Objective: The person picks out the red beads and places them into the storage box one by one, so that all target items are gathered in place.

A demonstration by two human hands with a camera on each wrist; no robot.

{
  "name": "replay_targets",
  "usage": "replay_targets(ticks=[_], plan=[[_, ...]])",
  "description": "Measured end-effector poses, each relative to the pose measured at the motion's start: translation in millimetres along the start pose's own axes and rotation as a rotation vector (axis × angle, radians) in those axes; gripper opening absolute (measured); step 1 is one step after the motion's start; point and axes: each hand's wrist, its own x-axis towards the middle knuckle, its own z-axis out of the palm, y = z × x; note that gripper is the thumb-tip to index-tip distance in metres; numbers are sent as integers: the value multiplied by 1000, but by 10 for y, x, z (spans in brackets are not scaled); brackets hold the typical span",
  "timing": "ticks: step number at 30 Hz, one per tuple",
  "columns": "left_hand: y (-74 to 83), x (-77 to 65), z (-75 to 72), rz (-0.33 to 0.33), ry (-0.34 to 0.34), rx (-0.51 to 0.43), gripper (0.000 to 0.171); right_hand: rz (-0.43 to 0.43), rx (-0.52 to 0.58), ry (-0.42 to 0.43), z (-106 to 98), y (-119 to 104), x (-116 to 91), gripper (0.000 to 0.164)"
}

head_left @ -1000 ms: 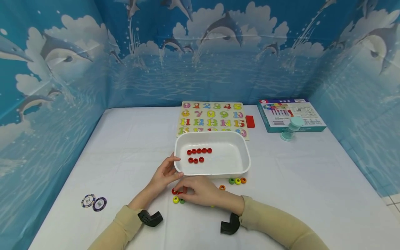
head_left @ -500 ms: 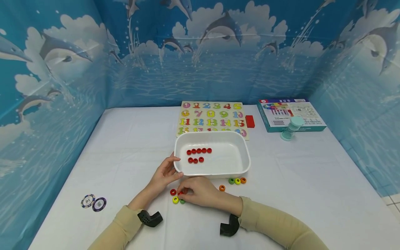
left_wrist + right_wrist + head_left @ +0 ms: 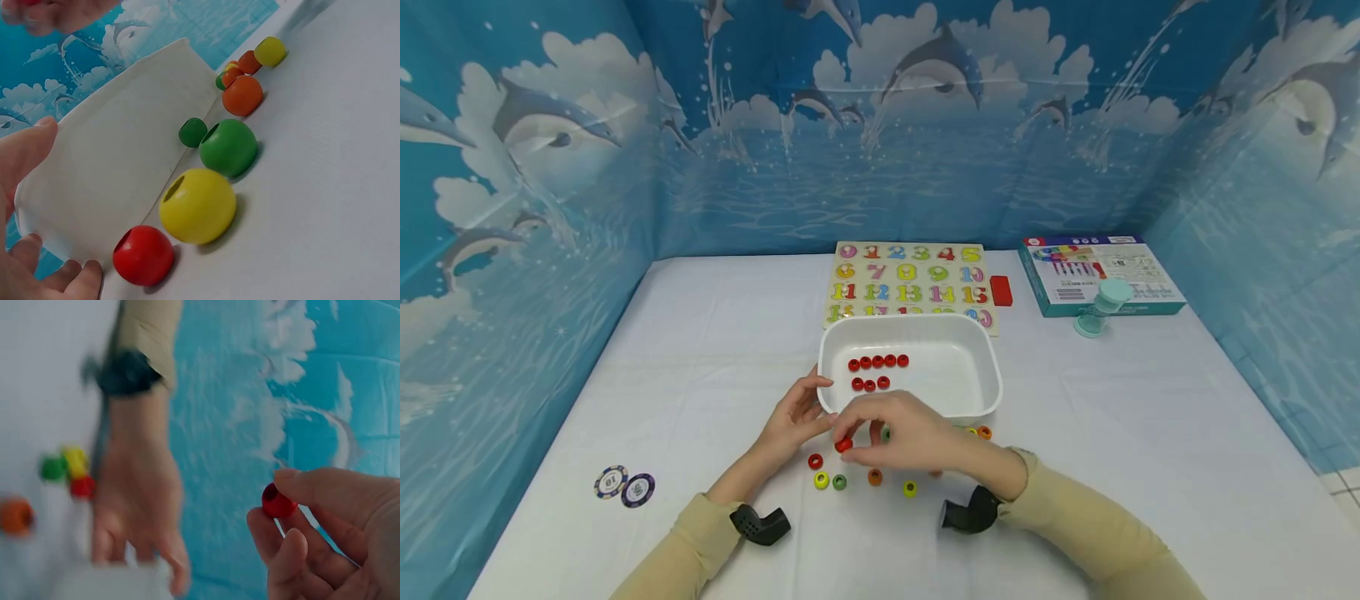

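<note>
Between thumb and fingertips, my right hand (image 3: 904,429) pinches a red bead (image 3: 279,501), raised in front of the white plastic tray (image 3: 955,375). My left hand (image 3: 790,421) grips the tray's near left corner, with the thumb at the front rim and a finger over the side rim. Inside the tray, several red beads (image 3: 877,362) form two rows. Another red bead (image 3: 144,255) lies on the table near my left hand, beside a yellow bead (image 3: 197,206) and a green bead (image 3: 229,147). My right hand and forearm partly cover other beads in the head view.
An orange bead (image 3: 875,477) and a yellow bead (image 3: 910,488) lie before the tray. Behind it are a number board (image 3: 891,283) and a red block (image 3: 1001,291). A boxed set (image 3: 1097,275) and a teal hourglass (image 3: 1101,308) stand right; two poker chips (image 3: 625,486) lie left.
My right hand has picked up a red bead from the table and moved up with it toward the tray's front rim. My left hand stays at the tray corner.
</note>
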Motion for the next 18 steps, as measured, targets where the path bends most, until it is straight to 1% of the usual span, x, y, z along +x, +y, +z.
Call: replay_targets(ticks=[3,5,7,10,12,14,18], plan=[[5,3,0,-23,5,-7,48,4,-2,10,-310,-42,64,23],[3,10,2,-33,7,-19,49,25,-17,5,-511,-6,109,25],[0,13,3,-40,8,-25,49,58,-29,-7,-694,79,162,25],[-8,14,1,-47,14,-21,51,121,-23,-18,-911,282,251,24],[-13,12,-1,-49,15,-17,52,169,-19,-19,-998,441,310,24],[-15,10,-2,-52,17,-13,53,211,-36,-32,-1036,613,358,25],[-17,13,0,-58,19,-9,55,281,-104,-104,-1016,923,414,31]])
